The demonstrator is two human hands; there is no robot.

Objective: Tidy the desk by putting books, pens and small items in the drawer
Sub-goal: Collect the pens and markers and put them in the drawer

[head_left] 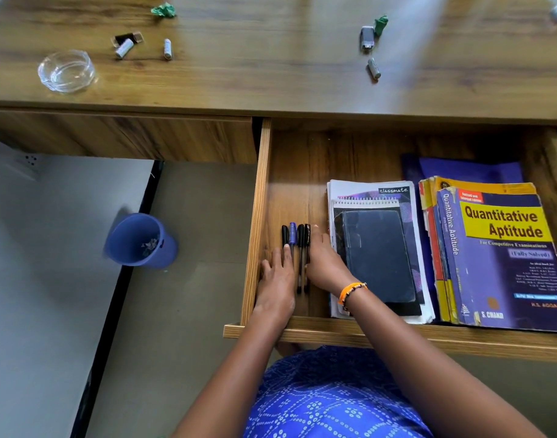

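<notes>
The wooden drawer [258, 216] stands pulled out under the desk. Several pens [299, 245] lie side by side on its floor near the left wall. My left hand [275, 279] lies flat with straight fingers against the pens' left side. My right hand [323, 260], with an orange wristband, presses along their right side. To the right sits a stack of notebooks with a black diary [378, 254] on top. A pile of books topped by the Quantitative Aptitude book [498, 254] fills the drawer's right part.
On the desk top [271, 74] lie several grey batteries [167, 49], a glass ashtray [67, 71], a USB adapter [367, 37], two green paper scraps [164, 10] and a small brown box [128, 37]. A blue bin [141, 240] stands on the floor at left.
</notes>
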